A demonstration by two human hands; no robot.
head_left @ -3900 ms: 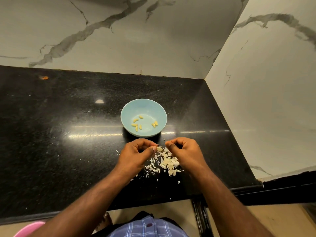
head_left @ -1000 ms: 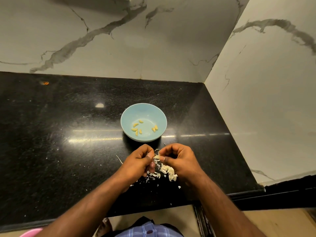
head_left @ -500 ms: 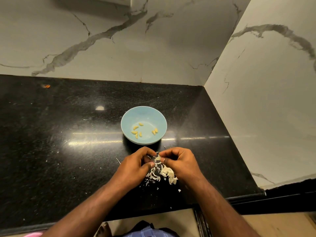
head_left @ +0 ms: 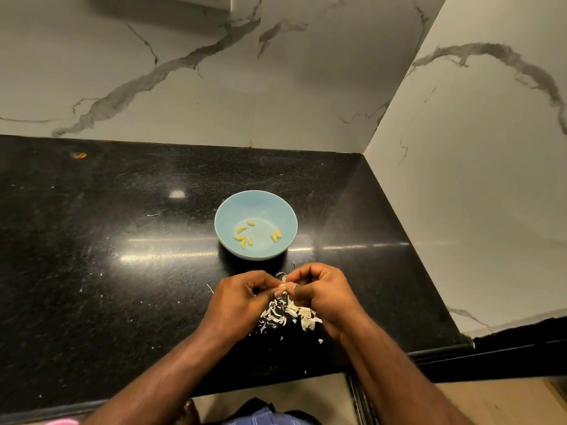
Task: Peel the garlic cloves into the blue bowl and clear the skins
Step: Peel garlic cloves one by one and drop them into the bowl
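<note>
A light blue bowl [head_left: 256, 204] stands on the black counter with several peeled yellowish garlic cloves [head_left: 244, 237] in its bottom. Just in front of it, my left hand [head_left: 237, 302] and my right hand [head_left: 322, 292] meet fingertip to fingertip. Between them they pinch a small pale garlic clove [head_left: 283, 286], mostly hidden by the fingers. Beneath the hands lies a heap of white garlic skins [head_left: 290, 314] on the counter.
The black stone counter [head_left: 107, 271] ends at a front edge close to my body. Marble walls close off the back and the right side [head_left: 460, 179]. A small orange speck [head_left: 80, 155] lies at the far left. Loose skin flakes [head_left: 320, 341] dot the counter near the heap.
My hands have stayed together over the skin heap, fingers working on the clove. The camera has tilted slightly, so bowl and hands sit lower in view.
</note>
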